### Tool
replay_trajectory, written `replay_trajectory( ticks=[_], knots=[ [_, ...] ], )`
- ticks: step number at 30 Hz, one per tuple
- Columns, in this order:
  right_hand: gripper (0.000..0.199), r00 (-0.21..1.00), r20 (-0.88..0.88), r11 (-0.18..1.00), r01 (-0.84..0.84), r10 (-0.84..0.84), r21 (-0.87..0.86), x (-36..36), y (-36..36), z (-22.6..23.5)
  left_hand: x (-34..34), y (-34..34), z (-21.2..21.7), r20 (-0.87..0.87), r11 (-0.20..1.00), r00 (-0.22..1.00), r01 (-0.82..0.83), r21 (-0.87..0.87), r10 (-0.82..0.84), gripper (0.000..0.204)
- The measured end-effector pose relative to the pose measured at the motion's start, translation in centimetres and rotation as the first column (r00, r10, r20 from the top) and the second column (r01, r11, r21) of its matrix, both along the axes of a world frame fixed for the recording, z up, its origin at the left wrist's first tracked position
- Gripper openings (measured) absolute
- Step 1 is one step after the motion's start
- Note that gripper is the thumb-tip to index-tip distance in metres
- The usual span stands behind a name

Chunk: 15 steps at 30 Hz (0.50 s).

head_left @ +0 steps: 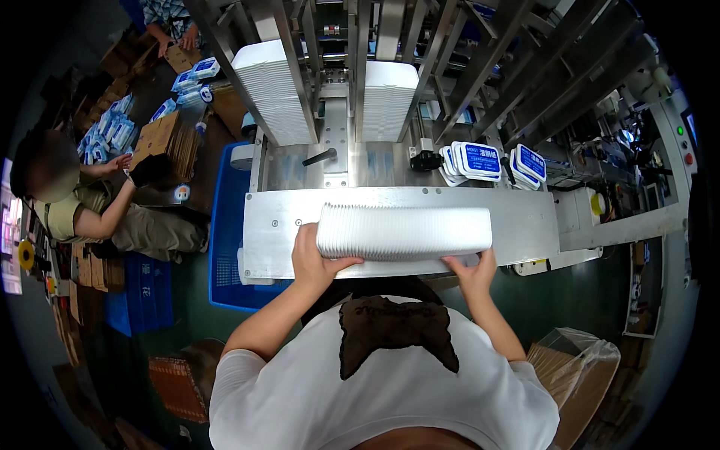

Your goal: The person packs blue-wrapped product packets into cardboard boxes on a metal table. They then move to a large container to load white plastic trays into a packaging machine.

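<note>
A long row of thin, nested white plastic lids (405,231) lies on its side along the metal ledge (517,225) in front of me. My left hand (311,259) grips its left end, thumb along the near side and fingers round the end. At the opposite end, my right hand (475,274) holds the row with its thumb on the near side; its other fingers are partly hidden. Beyond the ledge, similar white pieces stand piled upright between metal guide bars, in a left stack (274,94) and a right stack (387,101).
Blue-labelled white lids (477,160) lie in piles right of the guides. A black lever (320,157) sticks up from the machine bed. A blue bin (225,255) stands left of the ledge. At far left, a seated person (97,202) works beside cardboard (166,146) and blue-white packs.
</note>
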State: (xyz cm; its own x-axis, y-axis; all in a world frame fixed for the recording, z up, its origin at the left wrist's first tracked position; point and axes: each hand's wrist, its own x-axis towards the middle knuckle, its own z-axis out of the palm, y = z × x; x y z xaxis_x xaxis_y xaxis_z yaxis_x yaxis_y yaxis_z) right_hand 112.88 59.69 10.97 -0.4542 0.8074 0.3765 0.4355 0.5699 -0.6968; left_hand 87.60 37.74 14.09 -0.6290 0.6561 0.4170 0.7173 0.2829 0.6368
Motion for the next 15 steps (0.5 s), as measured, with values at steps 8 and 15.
replay_trajectory(
  ticks=[8,15],
  knots=[
    [0.055,0.843,0.373,0.877,-0.214,0.388,-0.43,-3.3,4.2,9.5,-4.5,3.0,5.4,0.325,0.852,0.945,0.209,-0.48,-0.049,0.073],
    [0.046,0.964,0.053,0.844,-0.2,0.26,-0.497,-2.1,4.3,9.3,-5.4,5.5,11.5,0.032,0.959,0.979,0.205,-0.198,-0.202,0.078]
  ],
)
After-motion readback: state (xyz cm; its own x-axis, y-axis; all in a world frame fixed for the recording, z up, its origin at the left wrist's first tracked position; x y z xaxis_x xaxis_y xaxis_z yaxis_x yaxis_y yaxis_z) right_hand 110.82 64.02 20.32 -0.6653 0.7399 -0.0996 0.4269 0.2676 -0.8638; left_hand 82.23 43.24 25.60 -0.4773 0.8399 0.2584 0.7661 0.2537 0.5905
